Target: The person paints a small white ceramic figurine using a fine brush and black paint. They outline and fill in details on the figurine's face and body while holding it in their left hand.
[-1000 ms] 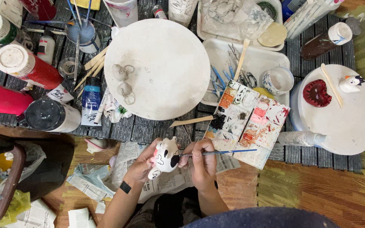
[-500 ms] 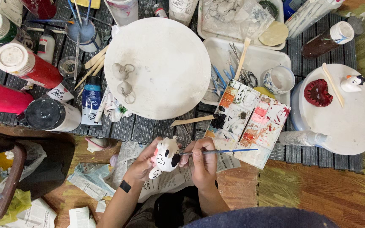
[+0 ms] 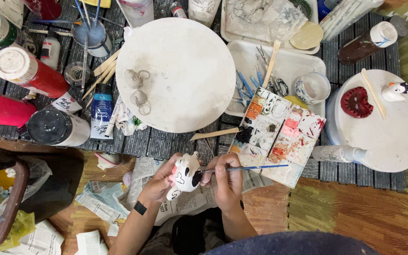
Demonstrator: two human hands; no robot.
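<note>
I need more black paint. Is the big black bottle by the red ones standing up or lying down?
Lying down. The black bottle rests on its side on the slatted table, next to two red bottles, also on their sides.

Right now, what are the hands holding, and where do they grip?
The left hand cups a small white figurine by its side. The right hand pinches a thin brush near its tip.

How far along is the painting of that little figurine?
Done: the white figurine already carries black patches and some pink. In hand: the left hand holds it while the right hand puts a thin brush to its side. Left: much of it is bare white.
</note>
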